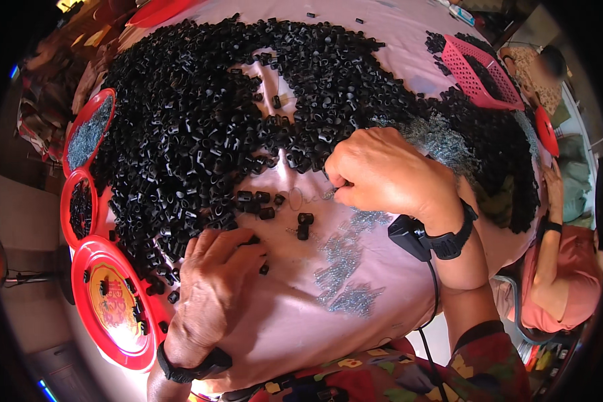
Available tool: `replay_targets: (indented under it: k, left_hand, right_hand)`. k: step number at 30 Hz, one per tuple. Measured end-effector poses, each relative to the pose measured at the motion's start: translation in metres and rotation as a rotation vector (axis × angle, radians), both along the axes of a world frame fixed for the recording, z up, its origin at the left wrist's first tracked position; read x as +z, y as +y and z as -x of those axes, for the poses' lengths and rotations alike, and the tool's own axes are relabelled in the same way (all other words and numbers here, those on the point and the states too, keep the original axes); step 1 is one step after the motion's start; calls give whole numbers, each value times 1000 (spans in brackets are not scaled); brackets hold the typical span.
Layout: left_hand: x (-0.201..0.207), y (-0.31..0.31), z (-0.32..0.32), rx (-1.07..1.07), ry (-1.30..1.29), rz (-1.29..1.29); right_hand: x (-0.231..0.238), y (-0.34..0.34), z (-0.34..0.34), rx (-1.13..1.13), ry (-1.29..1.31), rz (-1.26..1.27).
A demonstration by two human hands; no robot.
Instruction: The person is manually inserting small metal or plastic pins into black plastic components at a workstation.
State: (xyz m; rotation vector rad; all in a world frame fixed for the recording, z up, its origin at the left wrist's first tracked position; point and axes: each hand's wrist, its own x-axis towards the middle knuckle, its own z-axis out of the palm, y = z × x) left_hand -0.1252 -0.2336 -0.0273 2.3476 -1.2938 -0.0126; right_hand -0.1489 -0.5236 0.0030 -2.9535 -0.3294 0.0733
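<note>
My left hand (211,288) rests at the near edge of a big heap of small black plastic pieces (181,127), which look like cord-lock parts. Its fingers are curled, and a dark piece shows at the fingertips. To the right, my right hand (388,174) is pinched closed above the cloth; what its fingertips hold is mostly hidden. Below that hand lie scattered small silvery springs (345,268). Several loose black pieces (266,213) sit on the cloth between the two hands. A larger mound of springs (442,144) lies just beyond my right hand.
A red plate (90,348) with a few black pieces stands at left. Beyond it are a red dish of black parts (80,208) and one of springs (90,137). A pink basket (482,74) stands far right. Another person (563,281) sits at the right edge.
</note>
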Motion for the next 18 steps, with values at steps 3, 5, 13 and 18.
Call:
replay_targets:
  k: [3,5,13,18]
  left_hand:
    - [2,2,-1,38,14,18]
    - [2,0,-2,83,62,73]
    - [6,-31,-21,33,-57,105]
    - [-2,-41,-28,-1,-75,10]
  right_hand:
    - [-1,6,0,-27,71,20]
    - [-6,8,0,4,-6,21]
    - [-15,20,-3,77,-54,-47]
    - [-19,16,-7,150,-188,-220]
